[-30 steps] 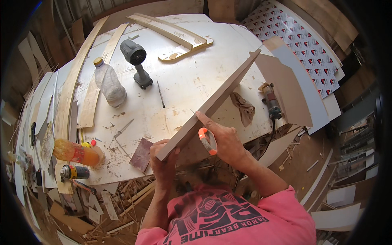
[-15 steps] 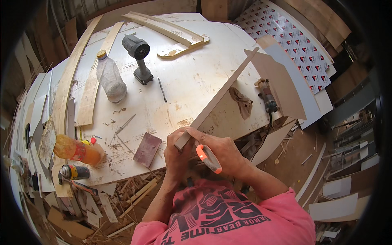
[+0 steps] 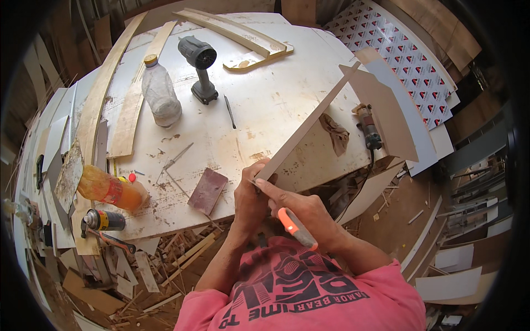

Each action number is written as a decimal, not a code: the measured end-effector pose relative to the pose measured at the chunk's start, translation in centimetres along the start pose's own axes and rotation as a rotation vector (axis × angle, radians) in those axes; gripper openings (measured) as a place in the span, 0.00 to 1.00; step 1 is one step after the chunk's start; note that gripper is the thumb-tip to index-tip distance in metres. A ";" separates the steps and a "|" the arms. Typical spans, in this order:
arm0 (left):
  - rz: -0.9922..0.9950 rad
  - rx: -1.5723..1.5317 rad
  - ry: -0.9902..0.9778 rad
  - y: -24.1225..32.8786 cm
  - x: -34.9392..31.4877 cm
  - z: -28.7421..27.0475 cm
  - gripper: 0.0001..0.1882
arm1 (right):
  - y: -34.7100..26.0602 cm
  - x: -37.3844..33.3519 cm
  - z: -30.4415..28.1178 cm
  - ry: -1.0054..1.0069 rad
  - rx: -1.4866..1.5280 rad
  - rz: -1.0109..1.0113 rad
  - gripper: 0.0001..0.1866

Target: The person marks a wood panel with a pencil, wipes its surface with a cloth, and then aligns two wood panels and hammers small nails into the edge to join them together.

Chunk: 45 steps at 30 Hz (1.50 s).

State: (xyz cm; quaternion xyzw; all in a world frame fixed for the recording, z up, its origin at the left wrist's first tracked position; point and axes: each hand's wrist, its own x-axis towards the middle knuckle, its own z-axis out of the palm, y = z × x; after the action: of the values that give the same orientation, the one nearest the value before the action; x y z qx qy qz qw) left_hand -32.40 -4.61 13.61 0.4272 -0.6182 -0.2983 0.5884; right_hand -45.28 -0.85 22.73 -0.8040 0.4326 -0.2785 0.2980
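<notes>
My left hand point(image 3: 250, 194) is closed around the near end of a long, narrow brown board strip point(image 3: 309, 124), which slants up and away to the right over the table. My right hand point(image 3: 303, 208) grips a tool with an orange-and-grey handle point(image 3: 298, 228); its working end is hidden by my fingers. The right index finger stretches to the strip's near end, beside my left hand. To the left of my hands, a reddish-brown sanding block or folded sandpaper point(image 3: 208, 191) lies on the white worktable point(image 3: 265, 94).
A grey cordless tool point(image 3: 200, 69), a clear bottle point(image 3: 161, 96) and a thin dark tool point(image 3: 229, 112) stand or lie farther back. Left are an orange-filled bottle point(image 3: 113, 188), a can point(image 3: 105, 220) and a hammer point(image 3: 113, 240). A corded power tool point(image 3: 367, 127) and crumpled cloth point(image 3: 335, 135) are right.
The near end of the strip has turned, showing less of its end face. My right hand and the orange handle have shifted slightly right and down. The whole view has shifted a little.
</notes>
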 end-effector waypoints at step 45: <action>0.242 0.842 -0.195 3.2 4.1 -3.7 0.23 | 8.4 7.7 16.8 -0.067 0.395 -0.259 0.26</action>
State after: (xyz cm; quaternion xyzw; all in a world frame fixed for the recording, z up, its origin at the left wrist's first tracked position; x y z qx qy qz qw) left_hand -29.08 -6.23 18.78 0.5240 -0.7839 0.0115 0.3330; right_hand -34.27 -7.22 6.96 -0.7877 0.2528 -0.3670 0.4253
